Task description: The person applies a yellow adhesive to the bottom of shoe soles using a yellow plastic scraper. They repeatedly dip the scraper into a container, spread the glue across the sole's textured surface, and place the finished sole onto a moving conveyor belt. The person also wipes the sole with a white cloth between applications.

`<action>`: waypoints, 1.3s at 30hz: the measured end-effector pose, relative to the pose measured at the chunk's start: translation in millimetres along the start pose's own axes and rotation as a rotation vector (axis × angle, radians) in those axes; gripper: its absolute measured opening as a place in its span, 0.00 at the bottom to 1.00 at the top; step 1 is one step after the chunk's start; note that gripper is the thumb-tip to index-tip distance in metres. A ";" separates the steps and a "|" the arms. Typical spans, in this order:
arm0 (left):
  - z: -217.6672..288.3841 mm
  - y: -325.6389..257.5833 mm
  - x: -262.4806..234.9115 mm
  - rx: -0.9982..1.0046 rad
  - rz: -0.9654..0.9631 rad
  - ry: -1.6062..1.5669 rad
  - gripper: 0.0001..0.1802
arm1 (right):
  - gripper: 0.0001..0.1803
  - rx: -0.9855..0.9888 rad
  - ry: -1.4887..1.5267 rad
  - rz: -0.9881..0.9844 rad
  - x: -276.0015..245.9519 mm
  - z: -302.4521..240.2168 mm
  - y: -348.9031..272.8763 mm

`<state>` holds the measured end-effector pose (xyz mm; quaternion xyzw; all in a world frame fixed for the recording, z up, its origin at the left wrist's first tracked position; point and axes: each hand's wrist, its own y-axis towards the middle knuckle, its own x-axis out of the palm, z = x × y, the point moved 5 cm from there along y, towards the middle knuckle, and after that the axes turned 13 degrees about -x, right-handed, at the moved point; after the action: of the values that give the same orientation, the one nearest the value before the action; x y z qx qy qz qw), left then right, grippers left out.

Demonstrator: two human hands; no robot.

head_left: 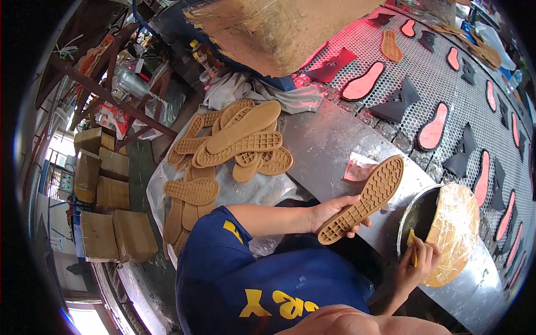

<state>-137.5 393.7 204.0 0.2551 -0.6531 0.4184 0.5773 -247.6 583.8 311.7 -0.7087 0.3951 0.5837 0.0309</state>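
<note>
My left hand [334, 215] is closed around the heel end of a tan shoe sole [369, 195]. The sole is tilted, its zigzag and grid-patterned face up. At the metal pot [420, 207], my right hand [419, 261] pinches a yellow-handled brush [412, 245]; its tip is too small to make out at the pot's opening. A round tan cover [456, 226] wrapped in clear plastic lies over the pot's right part. Beneath the held sole, a pinkish scrap [357, 166] rests on the metal tabletop [329, 139].
Left of the table, tan soles [240, 142] lie heaped on plastic sheeting [159, 190]. A perforated mesh surface [435, 72] at right carries pink-topped soles [364, 82] and black pieces [397, 101] under reddish light. A brown panel [262, 33] overhangs the back. Cardboard boxes [134, 235] stand far left.
</note>
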 end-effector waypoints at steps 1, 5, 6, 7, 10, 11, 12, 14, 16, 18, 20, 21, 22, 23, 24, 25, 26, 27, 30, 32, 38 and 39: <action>-1.5 -0.5 0.6 0.007 0.010 -0.004 0.28 | 0.09 -0.004 0.006 -0.002 0.3 1.2 -0.3; -6.0 3.6 -0.4 0.014 0.023 -0.018 0.28 | 0.09 -0.011 0.011 -0.006 -1.6 4.5 -1.1; -6.3 5.4 -0.5 0.011 0.023 -0.016 0.28 | 0.09 -0.006 0.013 -0.005 -2.2 5.5 -1.3; -6.6 7.1 -0.5 0.008 0.023 -0.014 0.28 | 0.09 -0.001 0.016 -0.004 -2.5 6.6 -1.5; -9.0 9.3 2.0 0.001 0.029 -0.018 0.28 | 0.09 0.000 0.013 -0.009 -2.8 10.7 -1.9; -10.0 10.0 2.3 0.000 0.029 -0.020 0.28 | 0.09 -0.003 0.012 -0.009 -3.0 11.2 -1.8; -11.3 10.7 1.9 0.004 0.030 -0.011 0.28 | 0.09 -0.007 0.011 -0.009 -3.3 11.4 -1.8; -11.9 13.3 1.0 0.007 0.032 0.011 0.28 | 0.09 -0.006 0.005 -0.004 -4.0 13.1 -2.2; -13.5 15.5 -0.2 0.004 0.032 0.009 0.27 | 0.09 0.001 -0.001 0.000 -4.9 15.3 -3.7; -16.2 17.2 0.6 0.004 0.033 0.008 0.27 | 0.08 -0.002 0.002 0.004 -7.2 16.2 -5.1; -16.8 18.8 1.8 0.003 0.032 0.012 0.27 | 0.08 0.000 -0.002 0.011 -8.4 17.2 -6.1; -17.2 19.8 1.7 0.001 0.034 0.016 0.27 | 0.08 0.003 -0.006 0.014 -8.8 17.9 -6.9; -18.0 20.4 1.6 0.000 0.038 0.020 0.27 | 0.08 0.005 -0.008 0.016 -9.1 18.7 -7.6; -18.7 21.1 1.5 0.000 0.041 0.023 0.27 | 0.08 0.004 -0.009 0.020 -9.3 19.8 -8.3; -19.5 21.9 1.4 -0.007 0.048 0.022 0.27 | 0.08 0.003 -0.011 0.024 -9.2 21.4 -9.1; -20.4 22.6 1.8 -0.014 0.056 0.020 0.26 | 0.08 0.002 -0.012 0.029 -9.8 22.6 -9.7; -21.3 23.3 2.1 -0.020 0.064 0.018 0.26 | 0.08 0.004 -0.009 0.028 -10.3 23.5 -10.2; -22.3 23.8 2.3 -0.022 0.065 0.016 0.26 | 0.08 0.006 -0.006 0.028 -10.9 24.3 -10.7; -25.0 27.0 2.0 -0.027 0.053 0.005 0.25 | 0.07 0.000 -0.006 0.027 -12.1 27.3 -11.6; -26.5 28.7 4.6 -0.033 0.034 -0.009 0.25 | 0.07 0.000 -0.004 0.026 -13.8 27.8 -12.1; -31.8 32.9 6.4 -0.040 0.039 0.016 0.25 | 0.06 -0.009 0.017 0.030 -19.9 31.2 -15.5; -32.5 33.8 7.8 -0.036 0.043 0.021 0.25 | 0.06 -0.003 0.025 0.034 -21.2 33.1 -17.1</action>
<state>-149.2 439.8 202.4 0.2259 -0.6599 0.4216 0.5795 -264.1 623.4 312.1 -0.7092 0.4066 0.5757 0.0148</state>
